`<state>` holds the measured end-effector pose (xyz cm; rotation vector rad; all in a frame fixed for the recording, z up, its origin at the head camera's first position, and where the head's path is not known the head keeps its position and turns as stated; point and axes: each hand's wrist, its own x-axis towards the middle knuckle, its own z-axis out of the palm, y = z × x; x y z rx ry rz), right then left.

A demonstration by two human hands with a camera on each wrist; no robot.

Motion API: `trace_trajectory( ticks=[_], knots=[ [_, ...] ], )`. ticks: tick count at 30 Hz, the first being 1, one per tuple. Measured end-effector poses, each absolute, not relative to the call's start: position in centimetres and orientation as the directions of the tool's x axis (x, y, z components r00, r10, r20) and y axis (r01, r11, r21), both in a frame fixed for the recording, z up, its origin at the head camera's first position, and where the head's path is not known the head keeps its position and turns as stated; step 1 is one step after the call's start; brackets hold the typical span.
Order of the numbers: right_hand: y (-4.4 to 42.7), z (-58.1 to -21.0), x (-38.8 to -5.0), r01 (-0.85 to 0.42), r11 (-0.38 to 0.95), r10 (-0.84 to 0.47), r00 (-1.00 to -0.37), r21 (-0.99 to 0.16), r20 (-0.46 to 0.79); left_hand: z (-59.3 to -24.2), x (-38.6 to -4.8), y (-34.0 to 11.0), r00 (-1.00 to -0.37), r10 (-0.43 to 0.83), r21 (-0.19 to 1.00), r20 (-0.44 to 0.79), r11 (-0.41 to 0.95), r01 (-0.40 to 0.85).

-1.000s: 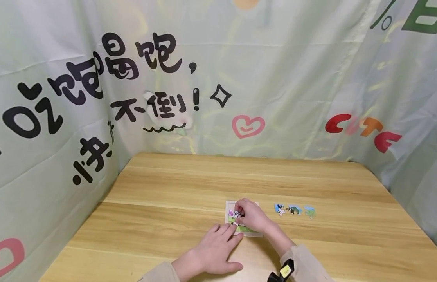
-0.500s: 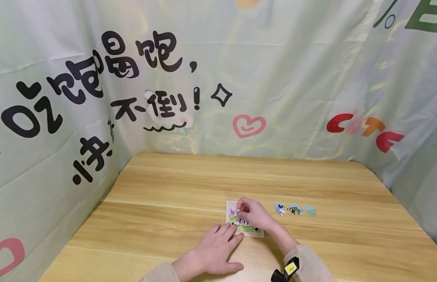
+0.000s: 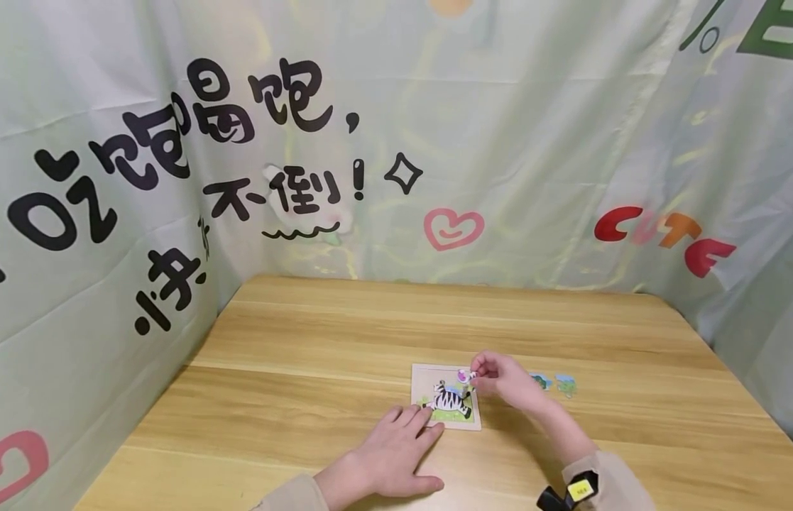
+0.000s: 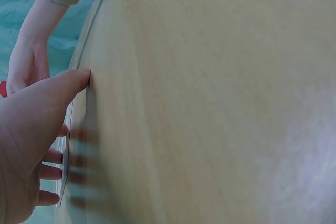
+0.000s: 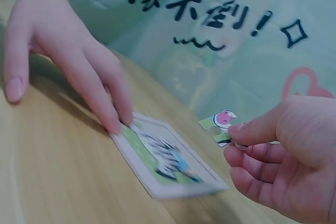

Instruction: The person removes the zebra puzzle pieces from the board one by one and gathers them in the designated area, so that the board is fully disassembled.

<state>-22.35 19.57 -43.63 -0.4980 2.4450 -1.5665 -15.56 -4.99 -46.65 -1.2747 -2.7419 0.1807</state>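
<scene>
A square puzzle board (image 3: 446,425) with a zebra picture lies on the wooden table. My left hand (image 3: 396,452) rests flat with spread fingers on its lower left edge; the right wrist view shows those fingertips on the board's rim (image 5: 137,167). My right hand (image 3: 507,381) pinches a puzzle piece (image 3: 463,376) with a pink patch over the board's upper right corner. In the right wrist view the piece (image 5: 223,120) hangs between thumb and fingers, clear of the board. The left wrist view shows my left hand (image 4: 31,140) beside the table surface.
Loose puzzle pieces lie right of the board, one of them green and blue (image 3: 566,385); my right hand partly covers that row. A printed cloth (image 3: 530,142) hangs behind the table and at its sides.
My right hand has lifted the piece from the board's left part and moved right with it, uncovering the zebra picture. My left hand stays where it was.
</scene>
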Motion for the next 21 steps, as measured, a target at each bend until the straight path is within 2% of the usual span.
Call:
trace_trajectory(
  ticks=[11, 17, 21],
  knots=[
    [24.8, -44.4, -21.2, -0.119, 0.421, -0.393, -0.917, -0.899, -0.063, -46.8, -15.4, -4.9, -0.634, 0.772, -0.154, 0.044, 0.633, 0.759],
    [26.0, -45.0, -20.1, -0.170, 0.535, -0.347, -0.938, -0.827, -0.032, -46.7, -15.4, -4.9, -0.639, 0.768, -0.153, 0.042, 0.637, 0.755],
    [26.0, -45.4, -19.8, -0.184, 0.621, -0.271, -0.962, -0.762, 0.012, -46.6, -15.4, -5.0, -0.643, 0.765, -0.152, 0.044, 0.641, 0.752]
  ],
)
